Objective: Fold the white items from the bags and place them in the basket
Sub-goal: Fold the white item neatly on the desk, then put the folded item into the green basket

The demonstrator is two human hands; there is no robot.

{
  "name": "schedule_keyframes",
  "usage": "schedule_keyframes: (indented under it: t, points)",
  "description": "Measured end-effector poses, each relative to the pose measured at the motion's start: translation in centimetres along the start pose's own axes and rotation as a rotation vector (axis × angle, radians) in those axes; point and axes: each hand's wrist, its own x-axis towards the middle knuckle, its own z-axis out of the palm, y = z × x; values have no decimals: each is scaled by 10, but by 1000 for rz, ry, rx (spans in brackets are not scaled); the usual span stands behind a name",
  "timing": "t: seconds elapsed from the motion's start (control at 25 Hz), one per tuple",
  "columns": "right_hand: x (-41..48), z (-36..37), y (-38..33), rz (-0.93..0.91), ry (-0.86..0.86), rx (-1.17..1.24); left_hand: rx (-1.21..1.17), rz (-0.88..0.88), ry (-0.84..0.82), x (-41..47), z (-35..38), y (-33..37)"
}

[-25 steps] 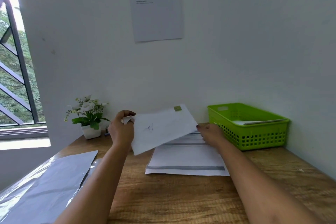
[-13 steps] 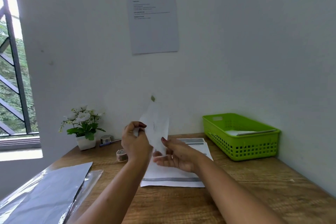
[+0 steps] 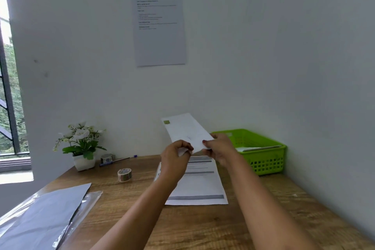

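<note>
Both hands hold a white folded paper (image 3: 185, 129) with a small green mark, raised above the desk in front of the wall. My left hand (image 3: 176, 156) pinches its near left corner. My right hand (image 3: 220, 148) grips its near right edge. Below them a white sheet with grey bands (image 3: 199, 185) lies flat on the wooden desk (image 3: 203, 227). A green plastic basket (image 3: 265, 160) stands at the back right against the wall, with white paper (image 3: 257, 148) inside it. Grey and clear plastic bags (image 3: 40, 221) lie at the desk's front left.
A potted white-flower plant (image 3: 81, 144) stands at the back left. Beside it are a tape roll (image 3: 124, 174), a second roll (image 3: 107, 158) and a pen (image 3: 117, 160). Walls close the desk at the back and right; a window lies left.
The paper swung from flat in my left hand, through upright, to tilted away and held by both hands. My right hand left the desk sheet. The view tilted upward.
</note>
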Motion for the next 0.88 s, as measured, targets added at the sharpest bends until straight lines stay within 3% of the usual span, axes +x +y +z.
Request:
schedule_keyframes:
  t: [0.12, 0.28, 0.36, 0.48, 0.68, 0.88]
  points:
    - [1, -38, -26, -60, 120, 0, -65, 44, -96, -1, 27, 25]
    - [-10, -90, -49, -40, 219, 83, 226, 389, -119, 0, 60, 54]
    - [-17, -108, -48, -8, 244, 96, 391, 481, -135, -2, 76, 58]
    - [-19, -126, -39, 28, 254, 113, 619, 528, -91, -6, 94, 56]
    - [-9, -144, -35, -31, 400, 89, 644, 565, -124, -8, 112, 58]
    - [1, -146, -26, -114, 548, -180, 696, 524, -101, -9, 121, 60]
